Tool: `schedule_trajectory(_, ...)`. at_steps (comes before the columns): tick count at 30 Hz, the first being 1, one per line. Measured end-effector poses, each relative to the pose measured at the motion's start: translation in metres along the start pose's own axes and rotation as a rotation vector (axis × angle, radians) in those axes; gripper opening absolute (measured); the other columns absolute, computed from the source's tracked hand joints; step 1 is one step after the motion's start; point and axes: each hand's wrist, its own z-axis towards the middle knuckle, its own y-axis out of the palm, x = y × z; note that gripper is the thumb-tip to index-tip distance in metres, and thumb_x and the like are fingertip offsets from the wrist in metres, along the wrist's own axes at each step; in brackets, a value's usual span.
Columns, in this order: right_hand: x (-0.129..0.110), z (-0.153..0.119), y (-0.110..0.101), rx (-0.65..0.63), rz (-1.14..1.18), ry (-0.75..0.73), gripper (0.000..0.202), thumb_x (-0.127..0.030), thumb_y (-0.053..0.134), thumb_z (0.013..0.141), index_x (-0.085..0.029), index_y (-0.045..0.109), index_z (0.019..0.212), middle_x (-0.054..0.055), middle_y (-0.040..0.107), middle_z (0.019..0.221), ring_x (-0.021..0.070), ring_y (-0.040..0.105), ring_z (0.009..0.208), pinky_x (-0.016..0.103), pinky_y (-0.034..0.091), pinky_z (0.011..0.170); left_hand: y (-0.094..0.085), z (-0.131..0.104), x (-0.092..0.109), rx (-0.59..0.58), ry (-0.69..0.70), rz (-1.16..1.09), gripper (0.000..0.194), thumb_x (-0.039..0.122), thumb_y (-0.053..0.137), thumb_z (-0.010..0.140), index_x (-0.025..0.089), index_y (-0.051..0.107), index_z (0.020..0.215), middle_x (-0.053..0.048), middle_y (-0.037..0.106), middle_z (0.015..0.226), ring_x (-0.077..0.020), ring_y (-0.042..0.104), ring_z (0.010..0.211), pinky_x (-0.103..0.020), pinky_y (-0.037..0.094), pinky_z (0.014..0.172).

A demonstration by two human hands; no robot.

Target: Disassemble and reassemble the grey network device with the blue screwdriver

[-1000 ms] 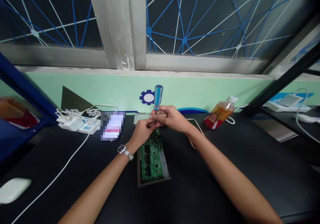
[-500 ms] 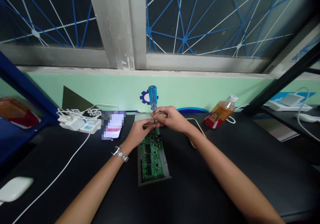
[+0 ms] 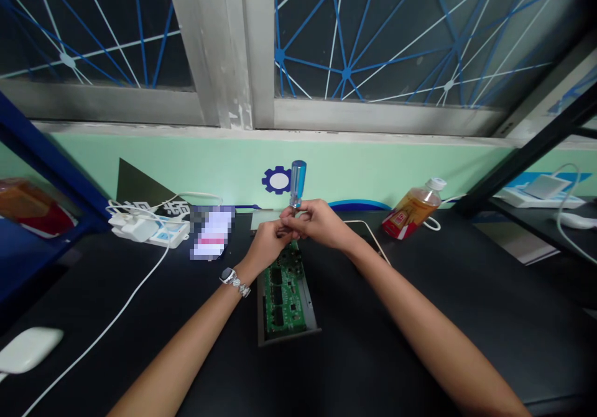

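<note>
A screwdriver (image 3: 298,181) with a clear blue handle stands nearly upright, leaning a little right, over the far end of an open metal case. Closed round its shaft, just below the handle, are the fingers of my right hand (image 3: 319,223). My left hand (image 3: 269,243) meets the right one at the lower shaft, its fingers pinched together; what they hold is hidden. Below both hands lies a green circuit board (image 3: 285,293), set in the long grey case (image 3: 309,305). The screwdriver's tip and the board's far end are covered by my hands.
Left of the case lie a lit phone (image 3: 212,233) and a white power strip (image 3: 170,233) with cables. A drink bottle (image 3: 413,209) leans at the right by the wall. A dark flat device with a pale rim (image 3: 373,237) rests behind my right forearm. A white rounded object (image 3: 30,350) lies front left.
The screwdriver's handle has shifted right and now leans slightly right. My left hand has moved a little right, closer against my right fingers. The case and board stay put.
</note>
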Motion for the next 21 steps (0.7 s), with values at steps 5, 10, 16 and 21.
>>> schedule_trajectory(5,0.003,0.002,-0.008,0.088,0.041,0.006,0.021,-0.034,0.077,0.078,-0.017,0.064,0.081,0.002,0.070,0.065,0.0158,0.067,0.057,0.026,0.053,0.051,-0.005,-0.003,0.012,-0.029,0.002,-0.031,0.017,0.032,0.070,0.087,0.016,0.076,0.091,-0.007,0.079,0.090,-0.0214,0.073,0.084,-0.031,0.057,0.078)
schedule_trajectory(10,-0.001,0.001,-0.012,0.020,0.101,0.057,0.019,-0.033,0.074,0.080,-0.016,0.066,0.082,0.004,0.072,0.069,0.0161,0.070,0.063,0.024,0.052,0.052,-0.019,-0.008,0.015,-0.076,-0.034,-0.046,0.017,0.028,0.068,0.089,0.017,0.076,0.099,-0.008,0.078,0.100,-0.0206,0.073,0.094,-0.033,0.057,0.088)
schedule_trajectory(16,-0.006,-0.002,-0.009,-0.061,0.091,0.059,0.017,-0.029,0.061,0.090,-0.015,0.066,0.096,0.005,0.071,0.074,0.0163,0.071,0.067,0.023,0.051,0.051,-0.020,-0.008,0.014,-0.012,-0.015,-0.027,0.014,0.026,0.067,0.088,0.015,0.073,0.094,-0.008,0.078,0.091,-0.0208,0.073,0.086,-0.034,0.057,0.082)
schedule_trajectory(21,-0.005,-0.003,-0.002,-0.116,0.093,0.035,0.021,-0.030,0.063,0.089,-0.016,0.065,0.105,0.004,0.071,0.081,0.0142,0.069,0.065,0.023,0.052,0.050,-0.011,-0.004,0.012,-0.041,0.027,-0.056,0.009,0.019,0.062,0.089,0.015,0.069,0.084,-0.005,0.076,0.082,-0.0188,0.071,0.080,-0.030,0.055,0.076)
